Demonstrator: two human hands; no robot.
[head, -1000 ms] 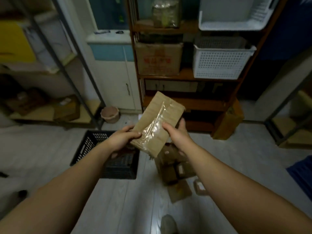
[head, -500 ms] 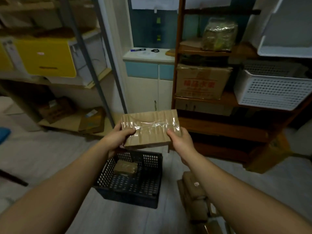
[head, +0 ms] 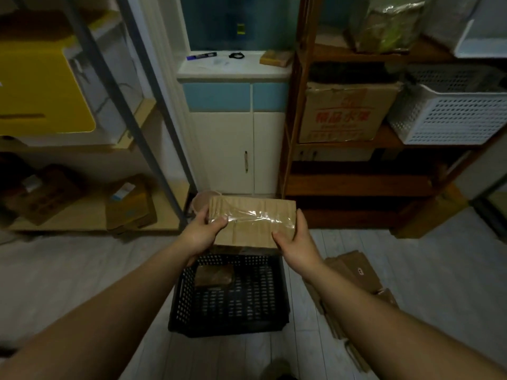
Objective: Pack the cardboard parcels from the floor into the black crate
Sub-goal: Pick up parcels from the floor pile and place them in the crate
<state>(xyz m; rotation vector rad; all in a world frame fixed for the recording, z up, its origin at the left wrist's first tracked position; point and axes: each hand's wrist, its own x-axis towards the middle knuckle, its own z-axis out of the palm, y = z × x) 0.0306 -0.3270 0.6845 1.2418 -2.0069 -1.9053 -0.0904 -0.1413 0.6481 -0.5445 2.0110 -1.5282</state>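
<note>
Hovering over the black crate (head: 175, 297), small parcel (head: 214, 275) already inside. Gripping the taped parcel (head: 252, 220) by both short ends, left hand (head: 203, 234) and right hand (head: 295, 242) curled round. Probably light, stiff, slick on the tape, so sticking to bare cardboard.

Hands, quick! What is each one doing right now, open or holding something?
Left hand: holds the left end of the taped cardboard parcel, thumb on top.
Right hand: holds the same parcel's right end.
</note>
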